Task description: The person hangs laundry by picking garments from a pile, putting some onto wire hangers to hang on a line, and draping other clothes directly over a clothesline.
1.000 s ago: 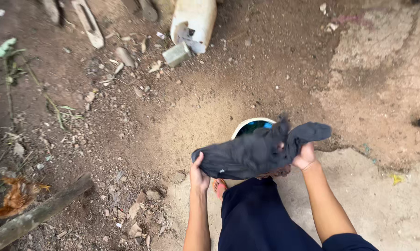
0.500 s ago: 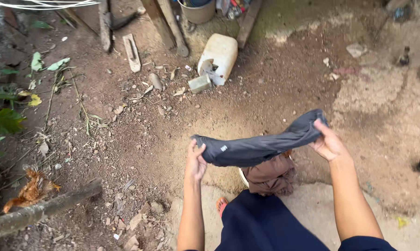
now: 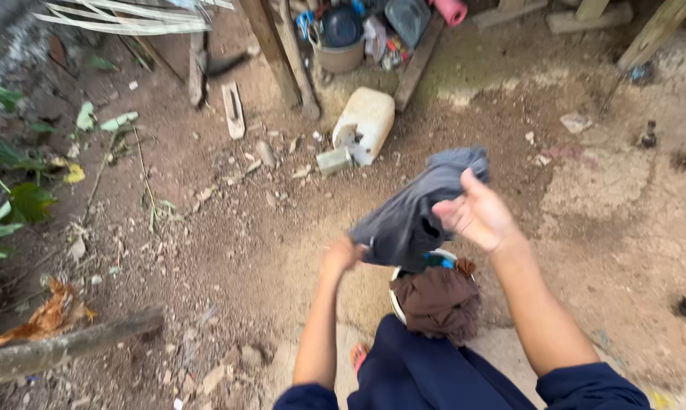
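Observation:
I hold a dark grey piece of clothing [image 3: 408, 216] up in front of me with both hands. My left hand [image 3: 341, 254] grips its lower left end. My right hand [image 3: 476, 215] holds its upper right end, higher and further away. Below the cloth a white basin [image 3: 395, 298] stands on the ground by my feet, with a brown cloth [image 3: 439, 300] draped over its rim and something blue inside. My dark blue trousers fill the bottom of the view.
Bare dirt ground with stones and leaves. A white plastic jerrycan [image 3: 366, 123] and a grey block [image 3: 333, 160] lie ahead. Wooden posts and a bucket of items [image 3: 341, 42] stand at the back. A log [image 3: 62, 345] and green plants lie at the left.
My right hand has lifted its end of the grey cloth up and away, so the cloth now hangs bunched and steep. The view has tilted up and shows more of the back.

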